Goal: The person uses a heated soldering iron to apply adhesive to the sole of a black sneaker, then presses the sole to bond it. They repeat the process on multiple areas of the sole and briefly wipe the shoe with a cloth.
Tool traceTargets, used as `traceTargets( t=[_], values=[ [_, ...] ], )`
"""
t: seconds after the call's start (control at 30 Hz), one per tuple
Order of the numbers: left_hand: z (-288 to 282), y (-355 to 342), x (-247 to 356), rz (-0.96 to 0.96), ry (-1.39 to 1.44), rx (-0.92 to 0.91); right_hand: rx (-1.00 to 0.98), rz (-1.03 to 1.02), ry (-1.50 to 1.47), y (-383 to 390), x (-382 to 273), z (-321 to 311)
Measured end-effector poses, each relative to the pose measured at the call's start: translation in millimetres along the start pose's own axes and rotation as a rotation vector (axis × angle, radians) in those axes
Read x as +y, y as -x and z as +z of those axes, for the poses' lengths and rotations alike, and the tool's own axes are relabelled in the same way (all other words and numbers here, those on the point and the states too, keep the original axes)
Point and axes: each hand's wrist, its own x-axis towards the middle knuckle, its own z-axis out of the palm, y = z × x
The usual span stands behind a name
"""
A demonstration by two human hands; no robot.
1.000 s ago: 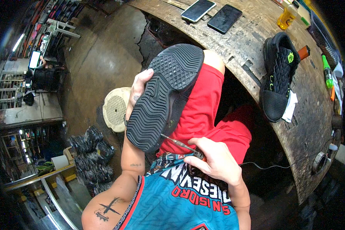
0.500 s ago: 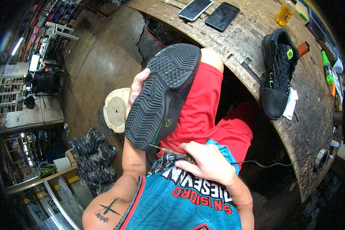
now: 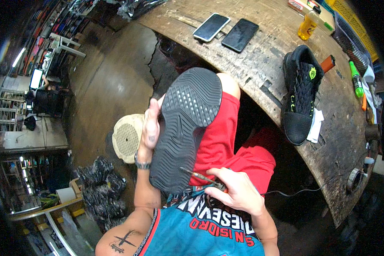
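Note:
A black sneaker stands on end over my lap, its grooved sole facing me. My left hand is closed on the sneaker's left edge, with the fingers partly hidden behind it. Pinched in my right hand is a soldering iron with a thin metal tip. The tip lies over the lower right part of the sole; I cannot tell whether it touches. A grey cord runs from behind my right wrist toward the table. The matching black sneaker rests on the table at the right.
On the worn wooden table lie two phones, a bottle of yellow liquid, a green bottle and a roll of tape. A cream stool and black plastic bags stand on the floor at left.
The sneaker has tilted more upright and its sole has turned toward me. The iron's tip has shifted from the lower edge onto the sole's face. The whole view has shifted slightly.

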Motion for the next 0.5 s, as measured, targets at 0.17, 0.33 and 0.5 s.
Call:
traceTargets(
  t=[0.17,0.33,0.5],
  values=[
    [33.3,14.6,12.7,0.192,-0.234,0.001,0.11,0.047,-0.102,7.7,5.1,-21.9],
    [51.3,17.1,32.0,0.2,-0.424,-0.057,0.171,0.106,-0.09,7.3,6.4,-36.7],
    [56.3,24.4,39.4,0.076,-0.538,-0.051,0.167,0.103,-0.055,4.0,4.6,-43.3]
  ],
)
